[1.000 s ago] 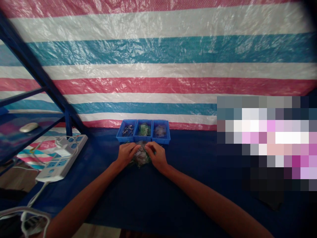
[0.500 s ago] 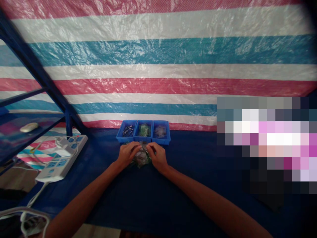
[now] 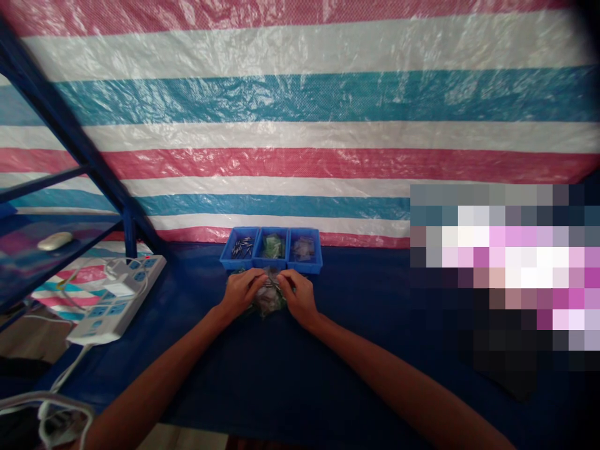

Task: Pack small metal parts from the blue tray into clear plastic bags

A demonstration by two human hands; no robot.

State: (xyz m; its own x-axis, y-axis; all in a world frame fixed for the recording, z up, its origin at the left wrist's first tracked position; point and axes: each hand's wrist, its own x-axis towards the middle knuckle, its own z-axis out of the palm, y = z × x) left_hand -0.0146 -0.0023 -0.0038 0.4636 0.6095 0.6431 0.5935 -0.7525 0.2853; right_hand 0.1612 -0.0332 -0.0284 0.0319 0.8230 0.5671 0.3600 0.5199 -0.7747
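Observation:
A crumpled clear plastic bag point(image 3: 269, 301) lies on the dark blue table, just in front of the blue bins. My left hand point(image 3: 242, 291) is closed at the bag's left upper edge, thumb and fingers pinched together. Opposite it, my right hand point(image 3: 299, 296) pinches the upper right edge in the same way. Greenish plastic shows beside and under the bag; its shape is partly hidden by my hands. Behind my hands stand three joined blue bins: the left bin point(image 3: 224, 257) has small metal pins, the middle bin point(image 3: 270, 263) greenish packets, the right bin point(image 3: 305, 266) clear packets.
A white power strip point(image 3: 117, 306) with plugged-in cables lies at the table's left. Beyond it, a shelf with a white computer mouse point(image 3: 55, 241) stands by a blue metal frame point(image 3: 89, 164). A striped tarp point(image 3: 300, 134) hangs behind. Pixelation covers the right side.
My hands and the bag have stayed in nearly the same place; the fingers still pinch the bag's top edge. Only the pixelated patch at right has shifted slightly.

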